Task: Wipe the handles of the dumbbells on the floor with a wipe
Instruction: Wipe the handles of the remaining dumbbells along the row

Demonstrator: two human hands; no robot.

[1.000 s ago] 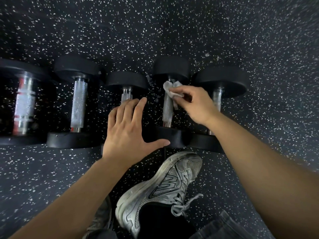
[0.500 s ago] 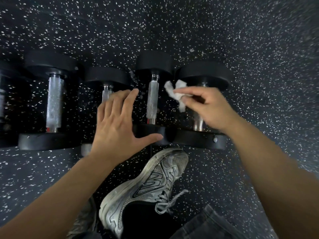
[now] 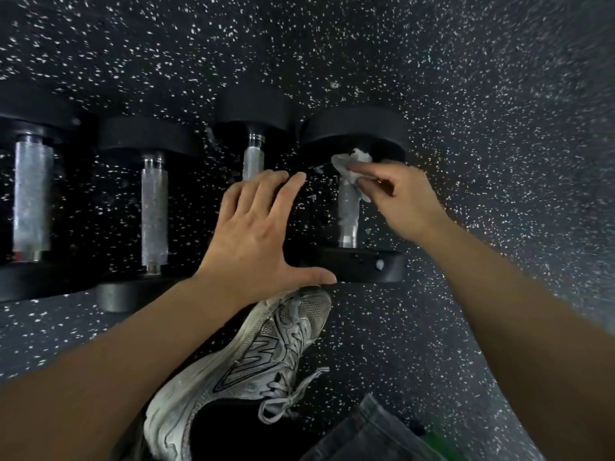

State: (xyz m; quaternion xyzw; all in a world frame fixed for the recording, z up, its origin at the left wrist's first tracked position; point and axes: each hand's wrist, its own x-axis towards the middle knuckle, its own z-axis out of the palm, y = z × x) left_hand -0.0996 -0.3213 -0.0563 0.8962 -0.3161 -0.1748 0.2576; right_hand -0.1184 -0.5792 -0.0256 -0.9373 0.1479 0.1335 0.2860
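Right hand (image 3: 404,197), pinching the wipe (image 3: 351,168), has moved from the neighbouring dumbbell onto the rightmost handle (image 3: 347,211); left hand (image 3: 256,234) spread, empty. Last handle, probably.

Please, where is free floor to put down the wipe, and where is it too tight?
Free: the floor right of the last dumbbell, and beyond the row. Tight: gaps between handles; near the shoe, left hand and right hand holding the wipe.

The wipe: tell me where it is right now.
In the head view the wipe is pinched in the right hand, pressed on the far end of the rightmost dumbbell's handle, right of the open left hand.
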